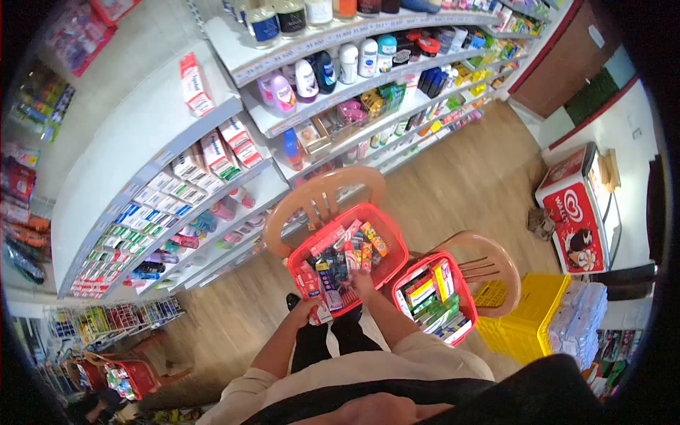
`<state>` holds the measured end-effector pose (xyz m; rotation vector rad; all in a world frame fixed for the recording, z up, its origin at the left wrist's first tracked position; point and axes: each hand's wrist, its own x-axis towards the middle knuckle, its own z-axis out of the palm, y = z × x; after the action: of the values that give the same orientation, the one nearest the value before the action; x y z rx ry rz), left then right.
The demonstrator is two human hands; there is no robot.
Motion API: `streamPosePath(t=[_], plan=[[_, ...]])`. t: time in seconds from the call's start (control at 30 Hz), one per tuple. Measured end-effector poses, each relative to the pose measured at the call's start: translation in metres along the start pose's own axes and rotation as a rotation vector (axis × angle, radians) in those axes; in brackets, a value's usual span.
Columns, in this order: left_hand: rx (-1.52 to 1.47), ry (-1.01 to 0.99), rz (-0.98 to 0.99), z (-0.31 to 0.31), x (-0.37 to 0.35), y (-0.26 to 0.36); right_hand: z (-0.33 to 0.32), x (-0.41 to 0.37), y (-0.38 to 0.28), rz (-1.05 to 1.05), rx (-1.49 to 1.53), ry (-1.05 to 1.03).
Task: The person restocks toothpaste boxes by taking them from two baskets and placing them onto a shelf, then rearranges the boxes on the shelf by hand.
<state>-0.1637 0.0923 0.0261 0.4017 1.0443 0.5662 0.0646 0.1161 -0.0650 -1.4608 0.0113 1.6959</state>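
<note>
A red basket (399, 244) rests on a brown plastic chair (283, 205) in front of me. Toothpaste boxes and other small packs lie mixed inside it, among them an orange-yellow box (374, 239). At the basket's near left corner, my left hand (304, 309) is closed on a red-and-white toothpaste box (320, 312). My right hand (362, 282) reaches into the basket with its fingers drawn together among the packs, beside a pink-and-white box (350, 256). What those fingers hold is too small to make out.
A second red basket (467, 301) of boxes sits on another brown chair (489, 262) to the right. Yellow crates (524, 319) stand beyond it. Curved shelves (152, 170) with toothpaste boxes and bottles run ahead and left. A cat (540, 223) is by the red freezer (570, 227).
</note>
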Motion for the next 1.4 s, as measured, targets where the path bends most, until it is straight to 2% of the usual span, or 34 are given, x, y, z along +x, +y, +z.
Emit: streamPosePath(t=[0.07,0.13,0.2,0.27,0.3,0.33,0.4,0.47,0.57,0.63,0.67,0.7,0.73,0.8,0.87,0.93,0.97,1.03,1.07,1.13,1.23,1.27,1.33,1.37,1.4], plan=[[-0.017,0.063,0.022,0.012,-0.020,0.014,0.010,-0.046,-0.032,-0.046,0.009,0.041],[-0.090,0.002,-0.080,-0.009,-0.011,-0.001,0.012,-0.082,-0.060,-0.330,-0.212,0.043],[-0.063,0.031,-0.094,0.007,-0.036,0.015,0.026,-0.129,-0.098,-0.373,-0.348,0.066],[-0.026,-0.008,-0.046,0.014,-0.056,0.026,0.028,-0.142,-0.118,-0.469,-0.321,0.000],[-0.072,-0.013,-0.066,0.026,-0.071,0.036,0.034,-0.145,-0.124,-0.474,-0.196,-0.038],[-0.075,-0.011,-0.056,0.019,-0.069,0.032,0.043,-0.154,-0.133,-0.478,-0.200,-0.046],[-0.052,-0.231,-0.139,0.001,-0.058,0.030,0.067,-0.173,-0.151,-0.559,0.025,-0.140],[0.075,-0.190,-0.157,-0.002,-0.068,0.052,0.091,-0.190,-0.165,-0.582,0.119,-0.152],[0.272,-0.307,-0.195,-0.028,-0.068,0.080,0.135,-0.223,-0.176,-0.705,0.173,-0.197],[0.332,-0.211,-0.247,-0.031,-0.067,0.111,0.173,-0.248,-0.184,-0.956,0.063,-0.215],[0.358,-0.159,-0.274,-0.032,-0.070,0.124,0.193,-0.260,-0.187,-0.971,0.073,-0.211],[0.388,-0.056,-0.081,-0.021,-0.098,0.150,0.217,-0.272,-0.189,-1.271,-0.094,-0.105],[0.401,-0.061,-0.078,-0.050,-0.078,0.148,0.240,-0.283,-0.191,-1.561,-0.271,0.013],[0.372,-0.309,-0.168,-0.115,-0.031,0.140,0.277,-0.293,-0.195,-1.561,-0.223,-0.015],[0.370,-0.253,-0.176,-0.117,-0.069,0.189,0.308,-0.295,-0.197,-1.784,-0.294,0.105],[0.372,-0.195,-0.185,-0.119,-0.105,0.217,0.331,-0.296,-0.192,-1.814,-0.227,0.091],[0.344,-0.224,-0.024,-0.125,-0.115,0.223,0.339,-0.295,-0.187,-1.738,-0.114,0.046],[0.322,-0.260,0.135,-0.120,-0.153,0.247,0.352,-0.300,-0.181,-1.622,-0.011,0.029],[0.248,-0.212,0.068,-0.102,-0.189,0.268,0.356,-0.300,-0.180,-1.629,-0.007,0.034],[0.172,-0.169,0.001,-0.098,-0.205,0.279,0.362,-0.300,-0.182,-1.654,0.002,-0.006],[0.342,-0.139,0.220,-0.123,-0.193,0.261,0.366,-0.310,-0.193,-1.614,0.064,-0.043],[0.318,-0.208,0.227,-0.135,-0.183,0.254,0.372,-0.314,-0.199,-1.614,0.064,-0.041],[0.294,-0.274,0.237,-0.145,-0.174,0.251,0.383,-0.319,-0.214,-1.318,0.512,-0.263],[0.235,-0.212,0.113,-0.149,-0.170,0.249,0.376,-0.311,-0.219,-1.185,0.453,-0.339],[0.204,-0.180,0.055,-0.153,-0.166,0.248,0.380,-0.312,-0.220,-1.183,0.453,-0.343]])
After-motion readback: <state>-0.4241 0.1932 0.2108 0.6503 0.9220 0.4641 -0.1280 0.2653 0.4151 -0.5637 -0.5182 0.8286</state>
